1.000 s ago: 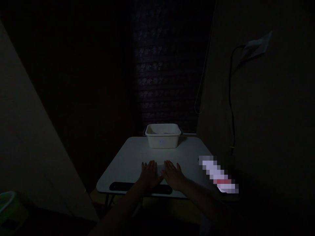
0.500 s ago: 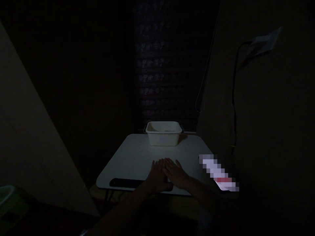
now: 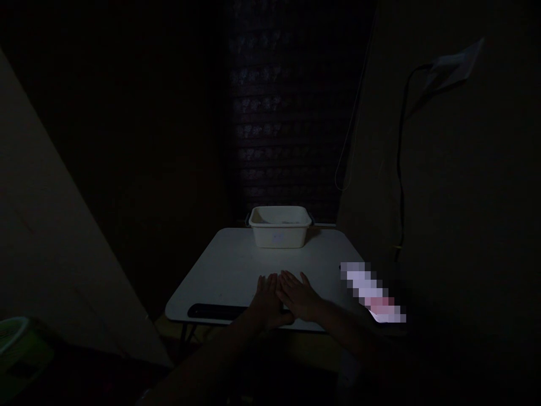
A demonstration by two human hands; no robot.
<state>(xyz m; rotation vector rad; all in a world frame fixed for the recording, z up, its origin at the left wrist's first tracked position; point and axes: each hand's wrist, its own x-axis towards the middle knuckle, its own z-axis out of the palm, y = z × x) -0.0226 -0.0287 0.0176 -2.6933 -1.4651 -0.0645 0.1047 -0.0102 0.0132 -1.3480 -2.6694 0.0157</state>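
Over the near part of a white table [image 3: 236, 265], my left hand [image 3: 269, 303] and my right hand [image 3: 300, 296] lie side by side, palms down, their fingertips touching or nearly so. Both hands have their fingers stretched out, and no object shows in either. Farther back on the table stands a white plastic tub [image 3: 279, 237] with dark side handles; what is inside it is too dim to tell. A long dark strip [image 3: 215, 310] runs along the table's near edge, partly hidden by my left hand and forearm.
At the table's right edge lies a bright, blurred-out device [image 3: 367, 290]. A dark cable [image 3: 399, 163] hangs from a wall socket [image 3: 454, 67] on the right. Dark blinds [image 3: 270, 129] hang behind the table. A green basket [image 3: 21, 349] sits at the lower left.
The view has shifted slightly, so the table and tub appear a little higher. My hands stay close together in nearly the same pose.
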